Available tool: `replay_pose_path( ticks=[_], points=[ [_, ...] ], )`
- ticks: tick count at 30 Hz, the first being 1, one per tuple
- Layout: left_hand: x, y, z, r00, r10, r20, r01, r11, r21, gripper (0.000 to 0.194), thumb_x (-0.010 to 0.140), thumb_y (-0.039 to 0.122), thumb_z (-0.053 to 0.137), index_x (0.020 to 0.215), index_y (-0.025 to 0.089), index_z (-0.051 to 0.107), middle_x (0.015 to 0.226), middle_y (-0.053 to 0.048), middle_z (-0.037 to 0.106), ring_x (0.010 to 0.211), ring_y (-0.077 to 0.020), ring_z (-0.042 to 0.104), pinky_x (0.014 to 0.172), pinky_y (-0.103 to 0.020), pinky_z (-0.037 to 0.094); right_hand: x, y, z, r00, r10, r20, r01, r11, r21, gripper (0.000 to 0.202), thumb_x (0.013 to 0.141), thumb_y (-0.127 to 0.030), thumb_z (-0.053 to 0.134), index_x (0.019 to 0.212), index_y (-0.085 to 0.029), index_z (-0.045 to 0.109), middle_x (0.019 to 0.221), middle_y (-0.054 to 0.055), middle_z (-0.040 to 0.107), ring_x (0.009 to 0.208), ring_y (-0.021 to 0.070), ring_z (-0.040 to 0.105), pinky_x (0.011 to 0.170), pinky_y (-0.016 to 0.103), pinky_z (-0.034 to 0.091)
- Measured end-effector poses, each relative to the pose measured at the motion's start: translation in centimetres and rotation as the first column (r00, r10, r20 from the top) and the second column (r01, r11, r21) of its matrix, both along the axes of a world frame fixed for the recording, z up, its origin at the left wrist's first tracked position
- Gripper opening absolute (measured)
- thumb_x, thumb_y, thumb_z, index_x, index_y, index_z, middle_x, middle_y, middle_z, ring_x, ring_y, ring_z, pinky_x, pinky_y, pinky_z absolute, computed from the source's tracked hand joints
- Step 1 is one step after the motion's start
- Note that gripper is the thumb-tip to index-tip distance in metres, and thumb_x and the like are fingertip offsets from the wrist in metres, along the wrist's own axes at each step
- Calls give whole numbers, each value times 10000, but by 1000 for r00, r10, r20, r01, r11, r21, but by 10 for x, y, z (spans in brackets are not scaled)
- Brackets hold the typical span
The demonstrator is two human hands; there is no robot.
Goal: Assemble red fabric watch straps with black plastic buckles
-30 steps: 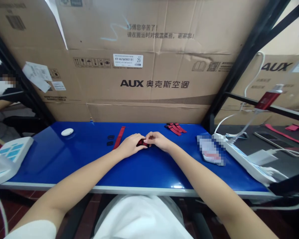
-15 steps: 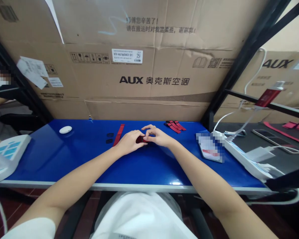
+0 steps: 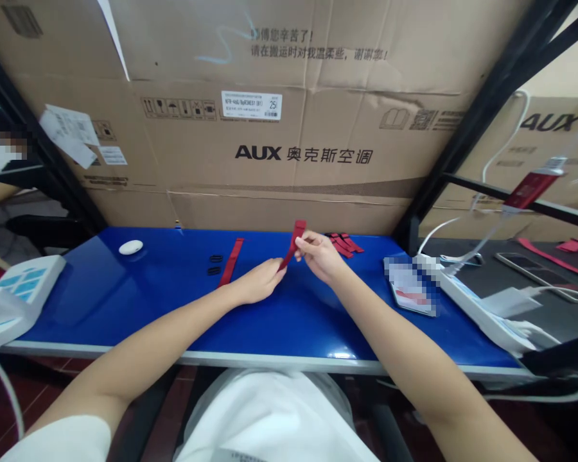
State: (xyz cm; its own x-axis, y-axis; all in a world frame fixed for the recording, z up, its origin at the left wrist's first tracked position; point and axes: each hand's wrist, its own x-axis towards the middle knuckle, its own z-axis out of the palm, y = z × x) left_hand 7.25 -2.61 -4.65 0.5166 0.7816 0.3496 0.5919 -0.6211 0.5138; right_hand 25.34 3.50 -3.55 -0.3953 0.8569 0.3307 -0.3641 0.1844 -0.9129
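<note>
Between my hands a red strap (image 3: 298,232) stands up at a slant above the blue table (image 3: 164,308). My left hand (image 3: 262,281) grips its lower end, and my right hand (image 3: 319,254) pinches it higher up. Left of my hands another red strap (image 3: 231,262) lies flat, beside two small black buckles, one (image 3: 216,258) behind the other (image 3: 214,271). Several red straps with black parts (image 3: 344,244) lie in a bunch behind my right hand.
A phone (image 3: 409,285) and a white power strip (image 3: 476,308) lie to the right. A white oval object (image 3: 130,247) is at the back left, a white device (image 3: 24,295) at the left edge. A large cardboard box (image 3: 289,128) stands behind the table.
The red strap, earlier bunched low between my fingers, now extends upward. My right hand has moved up and right along it, and the hands are farther apart. The view has shifted slightly.
</note>
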Motion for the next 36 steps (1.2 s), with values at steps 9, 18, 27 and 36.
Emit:
replay_pose_path(
  ticks=[9,18,27,36],
  points=[
    [-50,0,25,988,-146,43,133,682,-719,310,882,492,529,905,191,602,777,-31,613,633,-138,528,599,-266,425,26,11,20,972,-146,-182,111,976,-186,395,699,-387,785,671,-226,425,570,-63,452,487,85,438,461,220,366],
    [-24,-1,28,973,34,229,93,847,-523,373,951,522,344,912,192,513,720,13,498,577,-111,421,564,-253,376,-23,-6,-14,998,45,33,-36,972,-231,354,603,-376,852,646,-169,568,529,-4,597,478,116,566,461,237,455],
    [-71,35,13,899,408,-158,-429,893,-138,250,924,352,358,829,192,524,891,-52,638,844,-209,585,770,-318,431,-13,6,-20,981,-64,182,96,980,-172,301,604,-325,856,725,-148,644,643,47,681,563,152,656,549,273,569],
    [-102,38,21,562,633,-532,-739,673,20,488,967,468,244,1175,102,492,1065,-236,672,1006,-356,645,780,-397,462,18,27,-21,732,-312,605,278,948,153,190,769,-349,687,759,-180,601,474,-23,561,462,136,553,514,247,451]
  ],
)
